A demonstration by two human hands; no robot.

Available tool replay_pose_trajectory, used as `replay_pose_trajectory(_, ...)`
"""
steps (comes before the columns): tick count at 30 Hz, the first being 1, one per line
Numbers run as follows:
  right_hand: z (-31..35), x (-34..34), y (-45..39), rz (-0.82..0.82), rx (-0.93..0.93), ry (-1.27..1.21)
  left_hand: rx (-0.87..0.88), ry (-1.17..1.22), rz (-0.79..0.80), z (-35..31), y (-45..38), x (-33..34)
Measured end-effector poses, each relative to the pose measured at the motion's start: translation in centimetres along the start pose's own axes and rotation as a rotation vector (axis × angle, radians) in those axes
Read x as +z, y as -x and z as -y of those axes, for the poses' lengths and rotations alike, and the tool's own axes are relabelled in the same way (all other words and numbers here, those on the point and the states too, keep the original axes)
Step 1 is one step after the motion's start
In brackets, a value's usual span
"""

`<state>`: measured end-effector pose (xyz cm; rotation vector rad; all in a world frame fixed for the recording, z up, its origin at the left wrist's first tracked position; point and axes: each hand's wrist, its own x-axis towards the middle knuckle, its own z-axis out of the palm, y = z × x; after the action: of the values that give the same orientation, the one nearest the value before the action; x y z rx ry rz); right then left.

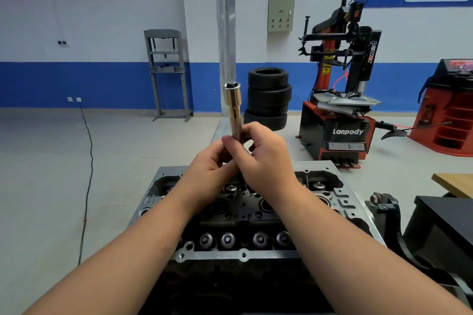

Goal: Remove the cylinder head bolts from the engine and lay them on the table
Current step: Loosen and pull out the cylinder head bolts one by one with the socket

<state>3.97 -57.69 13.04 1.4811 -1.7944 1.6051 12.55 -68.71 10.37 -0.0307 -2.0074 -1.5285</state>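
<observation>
Two hands (245, 158); one socket (234, 110)

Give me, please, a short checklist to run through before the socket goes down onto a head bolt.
1. Socket held firmly: ok; left hand and right hand both grip the deep socket.
2. Socket's open end unobstructed: ok, it looks hollow, pointing up.
3. Driver or extension fitted below: cannot tell; the hands hide it.
4. Cylinder head reachable: ok, directly beneath the hands.
5. Target bolt located: cannot tell; arms cover the middle.
6. Table for bolts: ok, its corner lies right.
</observation>
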Motion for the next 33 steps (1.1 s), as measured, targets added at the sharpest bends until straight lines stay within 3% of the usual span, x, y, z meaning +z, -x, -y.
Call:
replay_pose_trajectory(6,0.05,0.09,0.06,0.086,0.036,0.006,-0.015,-0.045,0.032,-0.33,0.37,-0.05)
replay_pose_trajectory(14,-0.11,0.11,0.24,-0.049,-0.011,0.046,-0.014,0.02,0.016,-0.22,0.21,-0.06)
replay_pose_trajectory(20,0.37,0.07,0.29,0.045,-0.027,0.054,-0.031,0.003,0.021,-0.48,0.41,-0.1)
replay_pose_trajectory(24,0.34,-0.01,0.25,-0.019,0.0,0.055,-0.032,-0.029,-0.032,-0.46,0.06,0.12)
replay_pose_trajectory(28,0.24,0.03,0.23,-0.097,-0.016,0.077,-0.002,0.017,0.024,-0.32,0.38,-0.08)
replay_pose_trajectory(33,0.23,-0.08,0.14,0.032,0.007,0.028,-0.025,-0.004,0.029,-0.33,0.38,-0.09)
